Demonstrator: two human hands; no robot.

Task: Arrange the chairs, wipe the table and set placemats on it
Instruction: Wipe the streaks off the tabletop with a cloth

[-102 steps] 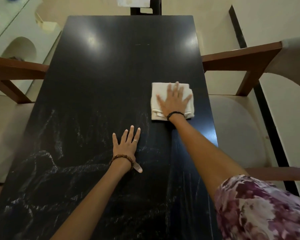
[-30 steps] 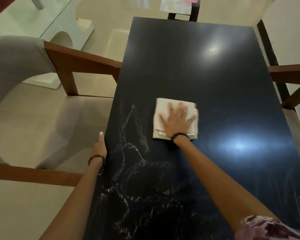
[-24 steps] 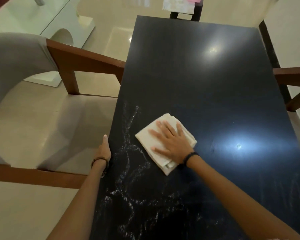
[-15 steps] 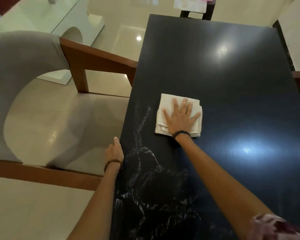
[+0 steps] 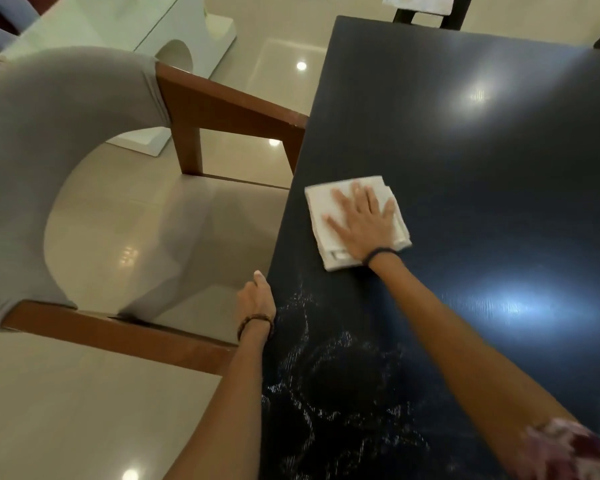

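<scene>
A long black table (image 5: 465,161) runs away from me, with wet streaks on its near part. My right hand (image 5: 364,223) lies flat, fingers spread, pressing a folded white cloth (image 5: 321,209) onto the tabletop near the left edge. My left hand (image 5: 257,299) grips the table's left edge, fingers curled under it. A chair (image 5: 70,109) with a grey curved back and brown wooden arms stands at the table's left side, its seat partly under the edge.
A dark chair (image 5: 430,13) with a patterned piece on it stands at the table's far end. A white glass-topped table (image 5: 94,29) sits at the back left. Glossy beige floor tiles (image 5: 66,410) lie left of the table.
My right hand has slid the cloth to the left, close to the table's left edge. My left hand left the tabletop earlier and now holds that edge. The view has shifted left.
</scene>
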